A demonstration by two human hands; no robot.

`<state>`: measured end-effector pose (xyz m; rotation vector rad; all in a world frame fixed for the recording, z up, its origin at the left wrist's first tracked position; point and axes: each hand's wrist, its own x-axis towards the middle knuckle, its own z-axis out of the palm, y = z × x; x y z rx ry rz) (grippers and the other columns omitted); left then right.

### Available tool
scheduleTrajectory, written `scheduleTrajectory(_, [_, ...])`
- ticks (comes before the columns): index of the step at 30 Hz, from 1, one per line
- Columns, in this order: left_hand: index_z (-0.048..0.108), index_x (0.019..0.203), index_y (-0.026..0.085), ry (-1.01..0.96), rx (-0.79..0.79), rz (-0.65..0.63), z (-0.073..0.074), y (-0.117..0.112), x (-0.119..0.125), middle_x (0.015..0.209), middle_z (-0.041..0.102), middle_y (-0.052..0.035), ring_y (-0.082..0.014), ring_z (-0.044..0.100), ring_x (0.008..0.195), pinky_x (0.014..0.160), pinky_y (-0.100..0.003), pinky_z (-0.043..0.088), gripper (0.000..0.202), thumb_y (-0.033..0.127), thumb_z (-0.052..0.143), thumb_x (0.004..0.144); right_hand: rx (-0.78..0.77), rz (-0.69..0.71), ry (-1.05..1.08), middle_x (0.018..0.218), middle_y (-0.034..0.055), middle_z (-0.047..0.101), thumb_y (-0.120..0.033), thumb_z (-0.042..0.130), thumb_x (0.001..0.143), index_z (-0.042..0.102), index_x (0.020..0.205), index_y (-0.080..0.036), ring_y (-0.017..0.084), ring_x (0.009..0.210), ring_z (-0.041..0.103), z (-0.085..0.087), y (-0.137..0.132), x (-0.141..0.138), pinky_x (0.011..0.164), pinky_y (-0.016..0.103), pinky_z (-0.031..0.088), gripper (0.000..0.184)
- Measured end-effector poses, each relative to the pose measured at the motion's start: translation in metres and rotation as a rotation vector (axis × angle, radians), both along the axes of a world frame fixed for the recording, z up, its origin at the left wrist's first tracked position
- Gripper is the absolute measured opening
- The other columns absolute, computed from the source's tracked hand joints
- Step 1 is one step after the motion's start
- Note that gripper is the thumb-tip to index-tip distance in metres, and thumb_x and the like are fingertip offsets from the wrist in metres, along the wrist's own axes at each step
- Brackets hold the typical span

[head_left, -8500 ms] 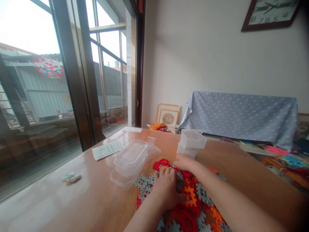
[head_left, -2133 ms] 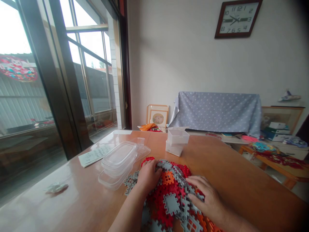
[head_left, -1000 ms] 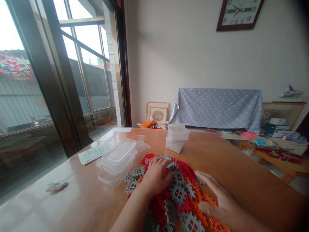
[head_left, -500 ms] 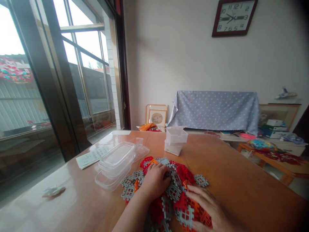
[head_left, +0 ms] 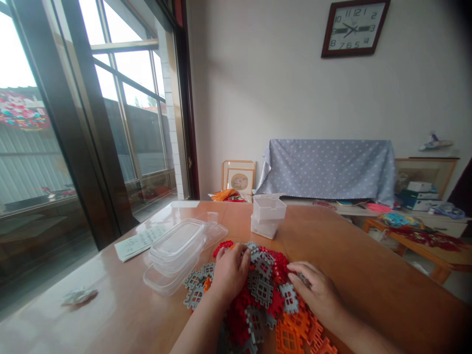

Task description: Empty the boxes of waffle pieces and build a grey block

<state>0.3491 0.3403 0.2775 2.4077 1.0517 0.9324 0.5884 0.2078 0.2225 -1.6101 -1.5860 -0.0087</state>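
A pile of interlocking plastic building pieces lies on the table, with grey window-like pieces (head_left: pixel 261 290), red pieces (head_left: pixel 236 319) and orange pieces (head_left: pixel 289 337) mixed together. On the pile's back left part rests my left hand (head_left: pixel 232 270), its fingers curled down into the pieces; what the fingertips grip is hidden. My right hand (head_left: pixel 317 287) is at the pile's right edge, fingers stretched out and thumb apart. Partly behind those fingers shows a grey piece (head_left: pixel 304 279). One light grey piece (head_left: pixel 289 297) lies just left of the right hand.
Stacked clear plastic lids (head_left: pixel 177 241) lie left of the pile, beside a written paper pad (head_left: pixel 138 242). Two clear plastic boxes (head_left: pixel 269 209) stand stacked behind the pile. A small crumpled packet (head_left: pixel 79 296) sits at the left of the wooden table (head_left: pixel 368 285).
My right hand has moved forward, uncovering orange pieces near the front that now lie more spread out. My left hand has shifted slightly and its fingers are more curled.
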Motion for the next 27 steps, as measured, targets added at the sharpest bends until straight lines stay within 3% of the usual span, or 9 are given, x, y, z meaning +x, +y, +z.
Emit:
scheduleTrajectory(4, [0.064,0.105,0.026,0.046,-0.009,0.07,-0.003,0.003,-0.001,0.094,0.076,-0.0033,-0.026,0.069,0.098,0.11,-0.051,0.03,0.028,0.039,0.04,0.103,-0.058,-0.166,0.168,0.127,0.0099,0.07,-0.052,0.051,0.095,0.067,0.123,-0.027,0.029,0.119,0.065,-0.017,0.008,0.018,0.102,0.046,0.052,0.041])
scheduleTrajectory(7, [0.066,0.097,0.025,0.083,0.009,0.102,-0.002,0.003,0.0,0.093,0.076,-0.0048,-0.0263,0.069,0.098,0.107,-0.048,0.034,0.029,0.038,0.041,0.103,-0.12,-0.198,0.312,0.136,0.0131,0.066,-0.056,0.051,0.095,0.059,0.136,-0.024,0.03,0.127,0.062,-0.027,0.009,0.021,0.111,0.05,0.046,0.053])
scheduleTrajectory(12, [0.065,0.077,0.023,0.131,0.016,0.147,0.0,0.004,0.001,0.086,0.075,-0.0058,-0.0265,0.068,0.094,0.098,-0.044,0.04,0.038,0.037,0.039,0.103,-0.115,0.003,0.613,0.143,0.0143,0.061,-0.061,0.057,0.092,0.056,0.14,-0.024,0.028,0.131,0.06,-0.016,0.006,-0.001,0.112,0.046,0.047,0.06])
scheduleTrajectory(14, [0.067,0.079,0.024,0.132,0.004,0.174,-0.001,0.005,0.0,0.09,0.076,-0.0064,-0.0275,0.068,0.098,0.097,-0.044,0.04,0.037,0.036,0.04,0.102,-0.146,0.098,0.705,0.141,0.0147,0.063,-0.061,0.056,0.093,0.058,0.137,-0.024,0.028,0.124,0.065,-0.004,0.001,-0.011,0.106,0.045,0.052,0.058])
scheduleTrajectory(16, [0.071,0.092,0.024,0.11,-0.018,0.224,-0.003,0.008,-0.002,0.102,0.076,-0.0079,-0.0289,0.066,0.106,0.098,-0.043,0.041,0.03,0.034,0.044,0.1,-0.195,0.149,0.726,0.131,0.0145,0.069,-0.061,0.053,0.095,0.061,0.133,-0.023,0.029,0.115,0.07,0.007,-0.006,-0.016,0.099,0.045,0.056,0.055])
scheduleTrajectory(20, [0.066,0.122,0.021,0.031,-0.078,0.296,-0.007,0.015,-0.005,0.12,0.074,-0.0109,-0.0277,0.064,0.117,0.1,-0.039,0.043,0.031,0.027,0.051,0.095,-0.224,0.105,0.509,0.125,0.0108,0.072,-0.058,0.057,0.094,0.068,0.125,-0.025,0.028,0.113,0.069,0.019,-0.026,-0.012,0.099,0.042,0.055,0.047])
scheduleTrajectory(24, [0.067,0.115,0.02,-0.057,-0.075,0.284,-0.012,0.021,-0.007,0.115,0.074,-0.0101,-0.026,0.066,0.111,0.095,-0.037,0.046,0.027,0.028,0.051,0.095,-0.299,0.108,0.132,0.137,0.0074,0.065,-0.057,0.066,0.088,0.065,0.134,-0.034,0.03,0.125,0.061,0.022,-0.056,-0.009,0.102,0.042,0.054,0.052])
scheduleTrajectory(27, [0.068,0.11,0.02,-0.143,-0.033,0.272,-0.014,0.023,-0.006,0.113,0.074,-0.0104,-0.0261,0.067,0.107,0.092,-0.037,0.047,0.025,0.03,0.049,0.097,-0.344,0.113,-0.1,0.149,0.0074,0.057,-0.064,0.074,0.078,0.051,0.149,-0.039,0.036,0.134,0.054,0.02,-0.076,-0.014,0.109,0.05,0.049,0.079])
